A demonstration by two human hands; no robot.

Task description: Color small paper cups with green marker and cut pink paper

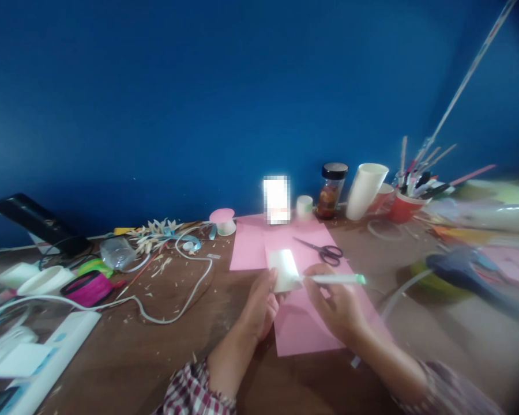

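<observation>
My left hand [263, 308] is closed on a small pale piece [284, 268] that looks like paper or card, with glare across its right side. In my right hand [331, 302] lies a white pen [338, 279] with a green end pointing right; its other end is close to the pale piece, but whether they touch cannot be made out. Both hands are over pink paper sheets [307, 331]. Just behind the right hand, scissors [324, 252] with dark handles rest on the pink paper.
A bright, blurred-out screen [277, 200] stands by the blue wall. To its right are a lidded jar [328, 196], a tall white cup [365, 193] and a red cup [404, 207] of tools. At left, a white cable [168, 320] runs past a power strip [52, 363] and tape rolls.
</observation>
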